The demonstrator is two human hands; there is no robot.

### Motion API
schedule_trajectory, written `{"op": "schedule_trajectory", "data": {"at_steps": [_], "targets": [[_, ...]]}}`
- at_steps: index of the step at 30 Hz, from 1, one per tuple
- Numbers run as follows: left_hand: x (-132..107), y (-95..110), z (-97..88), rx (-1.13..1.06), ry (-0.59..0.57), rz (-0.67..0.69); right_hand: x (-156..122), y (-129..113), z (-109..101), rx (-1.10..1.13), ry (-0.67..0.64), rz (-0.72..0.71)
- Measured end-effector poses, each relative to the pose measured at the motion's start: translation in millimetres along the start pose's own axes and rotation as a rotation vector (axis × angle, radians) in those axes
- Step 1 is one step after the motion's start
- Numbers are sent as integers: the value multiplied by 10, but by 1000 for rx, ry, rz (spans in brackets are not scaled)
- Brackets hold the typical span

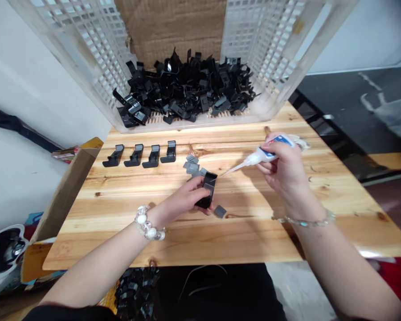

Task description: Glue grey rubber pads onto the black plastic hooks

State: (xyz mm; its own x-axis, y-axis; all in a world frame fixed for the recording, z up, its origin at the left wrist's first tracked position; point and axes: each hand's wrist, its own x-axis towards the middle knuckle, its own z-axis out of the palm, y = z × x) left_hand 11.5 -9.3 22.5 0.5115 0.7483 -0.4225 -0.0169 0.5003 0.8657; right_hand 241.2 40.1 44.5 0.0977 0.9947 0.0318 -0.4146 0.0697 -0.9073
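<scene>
My left hand (195, 195) grips a black plastic clip (207, 189) low over the wooden table, thumb on top. In my right hand (282, 162) is a white glue bottle (261, 154) with a blue label, tilted so its long thin nozzle points left. The nozzle tip is close to the clip's upper end; whether they touch I cannot tell. Several small grey pads (192, 167) lie in a loose pile just beyond my left hand. One more grey pad (220, 211) rests to the right of the clip.
Several black clips (151, 156) stand in a row on the table (120, 223) at left. Behind, a white plastic crate (200, 124) holds a heap of black clips (187, 87). A cardboard box (67, 191) is beside the table's left edge. More black parts (137, 290) lie below the front edge.
</scene>
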Motion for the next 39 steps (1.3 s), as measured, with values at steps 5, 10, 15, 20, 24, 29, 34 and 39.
{"op": "schedule_trajectory", "data": {"at_steps": [5,10,15,20,24,29,34,39], "targets": [[7,-4,2,20,6,-13,-1,-5,4,6,13,10],[24,-26,-13,29,0,-8,-2,-3,11,4,19,9],[26,-48,-23,30,4,-4,1,-3,13,3,15,0],[33,-50,-23,33,2,0,-1,-3,8,2,17,1],[38,-44,-22,38,-1,1,-3,1,9,-3,8,9],[31,-34,-20,36,-5,-4,-5,-6,8,-8,17,2],[36,-43,-19,22,15,-32,8,-20,-15,-28,24,-33],[42,-44,-16,17,33,-59,0,-11,12,-57,72,-106]]}}
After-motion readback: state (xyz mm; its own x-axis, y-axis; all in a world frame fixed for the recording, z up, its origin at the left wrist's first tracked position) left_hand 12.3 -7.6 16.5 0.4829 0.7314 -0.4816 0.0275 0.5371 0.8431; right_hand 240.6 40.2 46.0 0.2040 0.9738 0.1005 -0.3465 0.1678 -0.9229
